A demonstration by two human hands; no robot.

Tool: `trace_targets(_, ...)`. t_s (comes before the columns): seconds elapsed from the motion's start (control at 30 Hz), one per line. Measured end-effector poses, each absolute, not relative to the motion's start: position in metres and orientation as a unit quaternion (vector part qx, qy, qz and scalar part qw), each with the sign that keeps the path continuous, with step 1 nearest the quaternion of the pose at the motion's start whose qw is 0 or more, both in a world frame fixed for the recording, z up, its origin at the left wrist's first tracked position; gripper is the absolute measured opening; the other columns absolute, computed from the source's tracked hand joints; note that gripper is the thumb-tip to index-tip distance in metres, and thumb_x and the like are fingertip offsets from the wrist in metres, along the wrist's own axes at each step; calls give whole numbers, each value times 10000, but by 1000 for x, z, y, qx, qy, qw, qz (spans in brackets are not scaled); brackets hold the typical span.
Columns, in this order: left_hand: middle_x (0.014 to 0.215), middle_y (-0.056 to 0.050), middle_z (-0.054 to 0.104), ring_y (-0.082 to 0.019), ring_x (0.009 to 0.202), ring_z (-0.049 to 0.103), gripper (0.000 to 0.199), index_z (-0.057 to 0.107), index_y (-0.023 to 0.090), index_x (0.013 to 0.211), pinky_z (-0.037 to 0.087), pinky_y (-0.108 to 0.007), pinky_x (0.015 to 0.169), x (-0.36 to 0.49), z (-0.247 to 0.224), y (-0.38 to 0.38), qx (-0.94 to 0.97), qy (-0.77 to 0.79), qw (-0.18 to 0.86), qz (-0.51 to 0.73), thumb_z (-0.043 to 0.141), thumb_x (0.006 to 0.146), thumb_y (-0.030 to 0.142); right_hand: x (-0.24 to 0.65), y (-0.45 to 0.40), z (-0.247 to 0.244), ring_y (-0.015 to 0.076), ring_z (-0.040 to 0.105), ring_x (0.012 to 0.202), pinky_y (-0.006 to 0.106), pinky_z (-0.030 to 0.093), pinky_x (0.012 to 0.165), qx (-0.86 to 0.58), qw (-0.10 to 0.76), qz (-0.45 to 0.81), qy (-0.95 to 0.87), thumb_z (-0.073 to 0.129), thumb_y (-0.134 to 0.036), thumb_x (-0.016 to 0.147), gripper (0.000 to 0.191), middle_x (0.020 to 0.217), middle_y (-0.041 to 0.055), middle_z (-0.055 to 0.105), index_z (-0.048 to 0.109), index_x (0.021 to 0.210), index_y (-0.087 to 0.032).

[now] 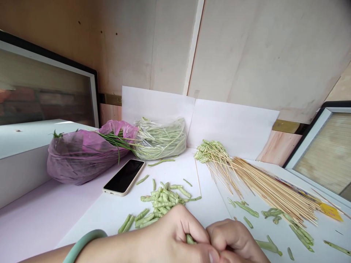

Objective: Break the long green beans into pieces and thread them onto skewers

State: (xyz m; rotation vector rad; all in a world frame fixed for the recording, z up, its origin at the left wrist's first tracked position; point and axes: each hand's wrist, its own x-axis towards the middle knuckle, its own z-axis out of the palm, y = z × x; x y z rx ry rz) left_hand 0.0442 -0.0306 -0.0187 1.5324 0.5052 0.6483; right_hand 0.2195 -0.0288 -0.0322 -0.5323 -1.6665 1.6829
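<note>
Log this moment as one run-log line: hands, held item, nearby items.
left hand: grips green bean piece | right hand: closed against left hand | nearby: cut bean pile, bamboo skewers, bagged long beans

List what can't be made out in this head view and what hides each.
- Bean piece: mostly hidden in the head view by the left hand and right hand, so its grip and far end don't show.
- Contents of the purple plastic bag: blurred by the film.
- Yellow label by the bamboo skewers: too small to read.
- Framed picture: cut off by the right edge.
</note>
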Motion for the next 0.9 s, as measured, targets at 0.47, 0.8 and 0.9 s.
trace_targets(0.47, 694, 4, 566, -91, 592, 459, 143, 598, 148, 812, 357, -210, 568, 20, -8, 21, 785, 397, 298, 370, 457, 789, 159, 210, -7, -36, 90, 364, 513, 246, 371, 493, -344, 532, 649, -421, 737, -500, 673, 363, 613, -7, 455, 716, 764, -149)
trace_targets(0.8, 829, -54, 639, -189, 753, 594, 213, 634, 192, 904, 395, -262, 615, 12, -8, 17, 909, 393, 50, 128, 473, 867, 327, 214, -2, -49, 116, 532, 641, 273, 484, 720, -347, 521, 649, -433, 728, -324, 732, 389, 733, -1, 592, 675, 1096, -197)
trace_targets(0.9, 875, -66, 632, -194, 782, 594, 280, 614, 188, 990, 410, -272, 643, 12, -5, 16, 908, 385, 52, 158, 465, 879, 398, 213, 0, -52, 129, 592, 637, 301, 509, 716, -361, 512, 598, -500, 707, -353, 758, 345, 748, 1, 648, 617, 1063, -217)
